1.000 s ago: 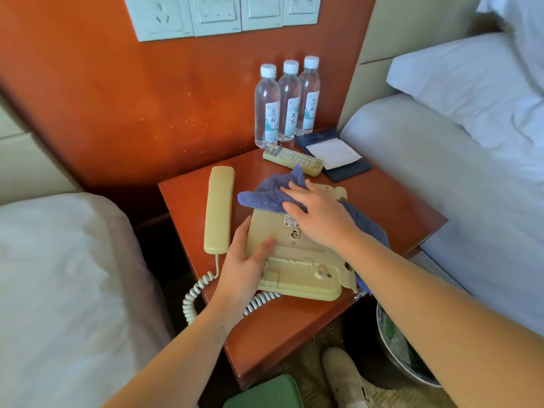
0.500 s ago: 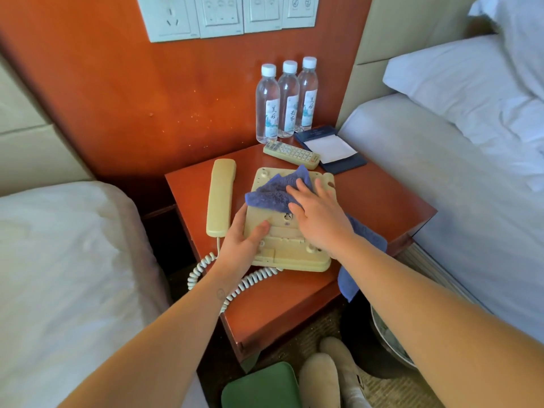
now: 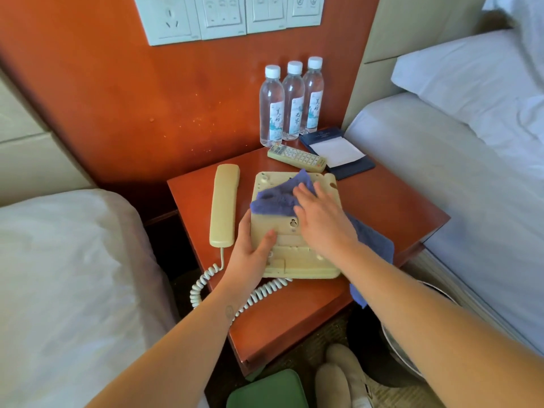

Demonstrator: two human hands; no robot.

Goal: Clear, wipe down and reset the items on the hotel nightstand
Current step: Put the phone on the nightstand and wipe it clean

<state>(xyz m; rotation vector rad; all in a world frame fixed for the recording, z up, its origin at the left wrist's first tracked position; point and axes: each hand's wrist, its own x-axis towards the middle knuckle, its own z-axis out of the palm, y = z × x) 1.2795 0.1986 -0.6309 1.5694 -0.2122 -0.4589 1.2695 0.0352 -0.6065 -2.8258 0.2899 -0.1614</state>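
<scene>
A cream telephone base (image 3: 294, 257) lies upside down in the middle of the red-brown nightstand (image 3: 382, 207). My left hand (image 3: 250, 254) grips its left edge, thumb on the underside. My right hand (image 3: 321, 222) presses a blue cloth (image 3: 276, 198) flat against the base's far half; the cloth's other end hangs past my wrist over the nightstand's right edge. The handset (image 3: 224, 204) lies face down to the left, joined by a coiled cord (image 3: 206, 281). At the back stand three water bottles (image 3: 293, 101), with a remote control (image 3: 297, 158) and a dark notepad folder (image 3: 338, 153) in front of them.
White beds flank the nightstand on the left (image 3: 67, 290) and right (image 3: 471, 178). A switch and socket panel (image 3: 226, 16) sits on the wall above. On the floor are a green object (image 3: 268, 390), my shoes (image 3: 341, 375) and a bin (image 3: 406, 348) at the right.
The phone base has come down from a tilt to lie flatter on the nightstand. My right hand keeps the cloth pressed on its far half, while the left holds the same edge.
</scene>
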